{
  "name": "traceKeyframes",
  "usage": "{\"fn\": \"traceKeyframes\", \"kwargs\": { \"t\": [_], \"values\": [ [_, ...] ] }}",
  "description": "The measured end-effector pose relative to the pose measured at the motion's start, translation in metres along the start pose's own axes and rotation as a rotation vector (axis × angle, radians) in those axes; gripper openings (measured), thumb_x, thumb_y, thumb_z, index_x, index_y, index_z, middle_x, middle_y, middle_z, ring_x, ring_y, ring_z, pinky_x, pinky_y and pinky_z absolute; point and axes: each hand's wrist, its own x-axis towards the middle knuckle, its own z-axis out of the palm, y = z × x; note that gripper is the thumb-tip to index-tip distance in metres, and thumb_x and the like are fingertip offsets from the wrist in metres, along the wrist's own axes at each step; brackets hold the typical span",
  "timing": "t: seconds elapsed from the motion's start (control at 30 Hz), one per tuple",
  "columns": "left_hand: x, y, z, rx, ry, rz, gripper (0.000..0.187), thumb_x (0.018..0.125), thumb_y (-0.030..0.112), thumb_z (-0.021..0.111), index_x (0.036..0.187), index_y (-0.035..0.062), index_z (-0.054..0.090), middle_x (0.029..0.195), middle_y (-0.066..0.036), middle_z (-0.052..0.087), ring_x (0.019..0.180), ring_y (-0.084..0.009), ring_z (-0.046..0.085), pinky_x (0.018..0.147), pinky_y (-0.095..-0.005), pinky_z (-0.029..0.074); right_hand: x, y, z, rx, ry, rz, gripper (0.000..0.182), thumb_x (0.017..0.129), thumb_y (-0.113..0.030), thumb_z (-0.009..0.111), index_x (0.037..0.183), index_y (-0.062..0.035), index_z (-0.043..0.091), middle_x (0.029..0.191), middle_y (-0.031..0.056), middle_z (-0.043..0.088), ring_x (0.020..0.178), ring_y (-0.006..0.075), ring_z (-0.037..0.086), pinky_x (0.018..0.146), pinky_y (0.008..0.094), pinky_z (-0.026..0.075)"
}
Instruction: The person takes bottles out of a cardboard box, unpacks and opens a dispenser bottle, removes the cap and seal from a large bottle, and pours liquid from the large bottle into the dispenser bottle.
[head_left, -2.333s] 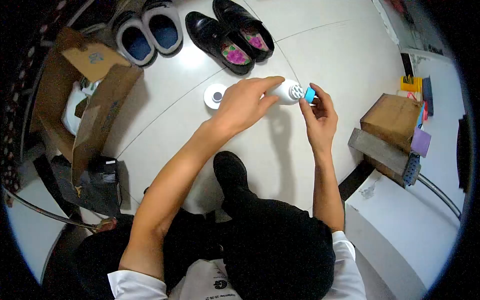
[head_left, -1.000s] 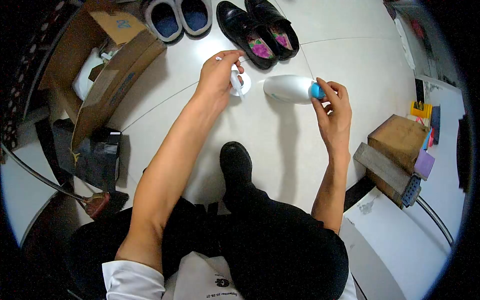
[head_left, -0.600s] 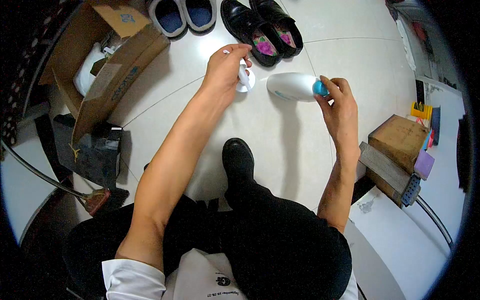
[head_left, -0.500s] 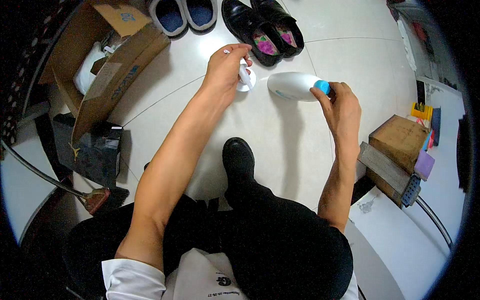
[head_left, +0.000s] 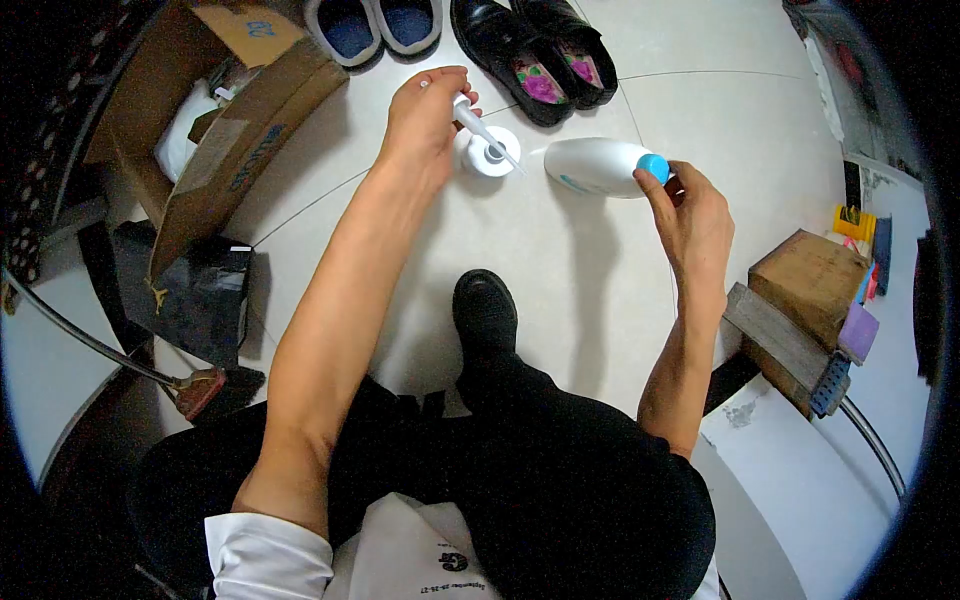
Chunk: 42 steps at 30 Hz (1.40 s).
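Observation:
My left hand (head_left: 422, 118) is closed around a white pump head (head_left: 466, 112). Its thin translucent tube slants down to the right across the top of an open white bottle (head_left: 478, 162), and the tip appears to be outside the neck. That bottle stands on the floor, seen from above. To its right, a larger white bottle (head_left: 592, 166) with light blue print casts a long shadow. The thumb and fingers of my right hand (head_left: 695, 215) grip its blue cap (head_left: 653, 166), which still sits on the bottle.
Black shoes (head_left: 510, 55) with flowered insoles and grey-edged slippers (head_left: 378, 30) lie beyond the bottles. An open cardboard box (head_left: 250, 150) and a black box (head_left: 190, 290) are at left. A brown block (head_left: 808, 285) stands at right. My black shoe (head_left: 485, 310) rests on the tiled floor.
My left hand has drawn up and to the left with the pump head, exposing the tube and the bottle's open neck. My right hand keeps its grip on the blue cap.

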Motion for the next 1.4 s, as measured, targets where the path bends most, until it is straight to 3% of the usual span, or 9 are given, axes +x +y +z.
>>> {"fn": "traceKeyframes", "kwargs": {
  "t": [0.2,0.4,0.5,0.6,0.8,1.0,1.1,1.3,1.4],
  "values": [
    [-0.006,0.004,0.001,0.072,0.007,0.024,0.035,0.101,0.007,0.063,0.133,-0.0085,0.060,0.114,-0.014,0.064,0.103,-0.0234,0.066,0.098,-0.0393,0.058,-0.008,0.006,0.010,0.204,0.121,-0.137,0.053,0.097,-0.047,0.074,0.130,-0.0051,0.073,0.097,0.0171,0.079,0.081,0.0291,0.078,0.072,0.0428,0.060],
    [-0.008,0.002,0.003,0.056,-0.015,0.014,0.036,0.102,0.007,0.062,0.134,-0.0091,0.059,0.119,-0.017,0.064,0.105,-0.0250,0.067,0.097,-0.0389,0.060,0.001,-0.007,-0.002,-0.006,-0.003,0.153,0.055,0.097,-0.048,0.074,0.136,-0.0082,0.072,0.093,0.0161,0.078,0.079,0.0273,0.077,0.072,0.0396,0.059],
    [-0.008,0.005,0.004,0.051,-0.026,0.004,0.037,0.103,0.007,0.061,0.136,-0.0096,0.058,0.119,-0.018,0.064,0.106,-0.0253,0.067,0.097,-0.0381,0.059,-0.006,-0.007,0.007,0.137,0.136,0.086,0.052,0.098,-0.050,0.072,0.125,-0.0063,0.077,0.092,0.0157,0.078,0.079,0.0258,0.077,0.071,0.0389,0.059],
    [-0.009,0.005,0.004,0.054,-0.014,-0.011,0.038,0.103,0.006,0.061,0.136,-0.0104,0.058,0.119,-0.018,0.064,0.106,-0.0254,0.067,0.097,-0.0374,0.059,-0.006,0.009,0.023,0.286,0.242,-0.116,0.057,0.096,-0.055,0.073,0.123,-0.0042,0.078,0.091,0.0148,0.078,0.078,0.0252,0.076,0.070,0.0387,0.059],
    [-0.011,0.000,0.006,0.060,-0.017,-0.016,0.039,0.102,0.005,0.060,0.137,-0.0116,0.057,0.118,-0.018,0.063,0.105,-0.0246,0.066,0.097,-0.0370,0.059,-0.001,0.007,0.018,0.177,0.064,0.120,0.056,0.096,-0.046,0.077,0.134,-0.0056,0.073,0.104,0.0158,0.076,0.085,0.0233,0.074,0.072,0.0381,0.060],
    [-0.009,-0.001,0.007,0.060,-0.033,-0.019,0.040,0.101,0.004,0.062,0.137,-0.0121,0.056,0.120,-0.018,0.062,0.104,-0.0247,0.066,0.096,-0.0373,0.059,-0.009,0.013,0.026,0.362,0.150,-0.164,0.051,0.098,-0.035,0.077,0.140,-0.0080,0.068,0.114,0.0184,0.074,0.089,0.0227,0.074,0.073,0.0358,0.061],
    [-0.010,-0.004,0.007,0.042,-0.030,-0.020,0.041,0.100,0.004,0.063,0.137,-0.0118,0.055,0.118,-0.018,0.062,0.104,-0.0247,0.066,0.096,-0.0375,0.058,-0.009,0.013,0.024,0.326,0.108,-0.177,0.047,0.099,-0.033,0.077,0.138,-0.0083,0.069,0.107,0.0169,0.076,0.086,0.0239,0.075,0.073,0.0360,0.061],
    [-0.011,-0.004,0.007,0.034,-0.052,-0.018,0.040,0.100,0.005,0.063,0.136,-0.0112,0.056,0.116,-0.018,0.063,0.104,-0.0248,0.066,0.096,-0.0371,0.059,0.002,-0.009,0.011,0.086,0.022,0.085,0.050,0.097,-0.039,0.077,0.136,-0.0075,0.070,0.089,0.0146,0.078,0.080,0.0268,0.077,0.075,0.0392,0.060],
    [-0.014,-0.001,0.006,0.048,-0.049,-0.009,0.038,0.101,0.005,0.063,0.135,-0.0106,0.057,0.117,-0.018,0.063,0.104,-0.0250,0.066,0.096,-0.0367,0.058,-0.002,-0.013,0.017,0.152,0.087,0.105,0.051,0.097,-0.039,0.077,0.136,-0.0083,0.070,0.092,0.0159,0.078,0.078,0.0270,0.077,0.074,0.0407,0.060]
  ]
}}
